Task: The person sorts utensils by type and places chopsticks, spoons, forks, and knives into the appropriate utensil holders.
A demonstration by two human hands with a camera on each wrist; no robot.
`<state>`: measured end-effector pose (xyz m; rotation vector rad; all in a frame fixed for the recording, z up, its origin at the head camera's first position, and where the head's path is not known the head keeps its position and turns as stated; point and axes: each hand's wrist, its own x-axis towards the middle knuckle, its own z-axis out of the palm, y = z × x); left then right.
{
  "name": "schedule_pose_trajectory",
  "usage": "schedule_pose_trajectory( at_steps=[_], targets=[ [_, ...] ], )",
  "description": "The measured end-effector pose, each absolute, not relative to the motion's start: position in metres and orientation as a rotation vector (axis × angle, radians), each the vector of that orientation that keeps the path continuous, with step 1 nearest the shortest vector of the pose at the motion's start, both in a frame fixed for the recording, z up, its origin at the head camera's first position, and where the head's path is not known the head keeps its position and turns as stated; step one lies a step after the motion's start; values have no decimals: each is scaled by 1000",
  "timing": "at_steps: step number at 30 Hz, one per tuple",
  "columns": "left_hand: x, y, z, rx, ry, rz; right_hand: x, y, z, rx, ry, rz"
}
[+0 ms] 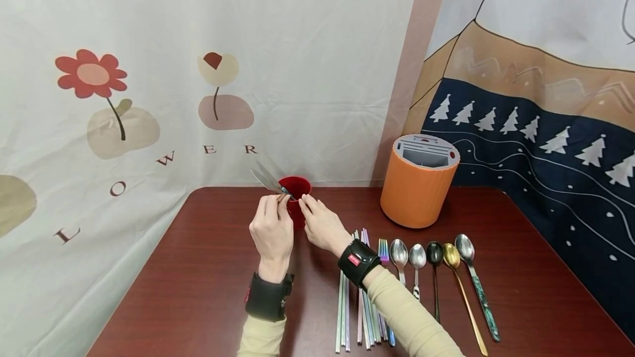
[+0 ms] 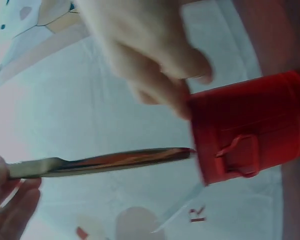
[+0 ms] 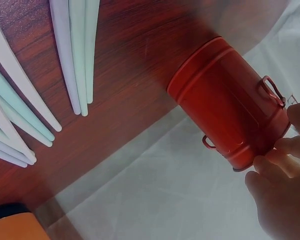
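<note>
Pinched near its upper end by my left hand [image 1: 271,227] is a knife [image 2: 120,161], its lower end right at the rim of a red metal cup [image 2: 255,130]. The part between the fingers looks flat and pale gold in the left wrist view. In the head view, thin silver blades [image 1: 268,179] slant up to the left above the same cup [image 1: 296,215], next to a teal handle part. My right hand [image 1: 322,225] holds the cup's rim with its fingertips, which the right wrist view shows around the upper edge. The cup stands upright; its inside is mostly hidden.
Right of the cup lie several pastel chopsticks [image 1: 343,307], a rainbow fork [image 1: 383,250] and a row of spoons [image 1: 416,258], partly under my right forearm. An orange cutlery holder [image 1: 419,191] with a grey slotted top stands at the back right. A cloth backdrop [image 1: 322,70] hangs behind.
</note>
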<state>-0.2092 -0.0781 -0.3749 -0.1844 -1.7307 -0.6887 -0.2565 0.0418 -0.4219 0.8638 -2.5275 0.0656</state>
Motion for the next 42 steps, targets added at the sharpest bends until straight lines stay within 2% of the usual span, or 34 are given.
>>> schedule_pose_trajectory(
  at_steps=[16,29,42],
  targets=[
    [-237,-82,-412,-216,-1755,-798,-257,42,-423,884,-2525,70],
    [-249,-90,-425,-107,-1860,-1120,-257,41,-423,876,-2564,54],
    [-250,-93,-436,70,-2070,-1021,-258,41,-423,862,-2587,32]
  ],
)
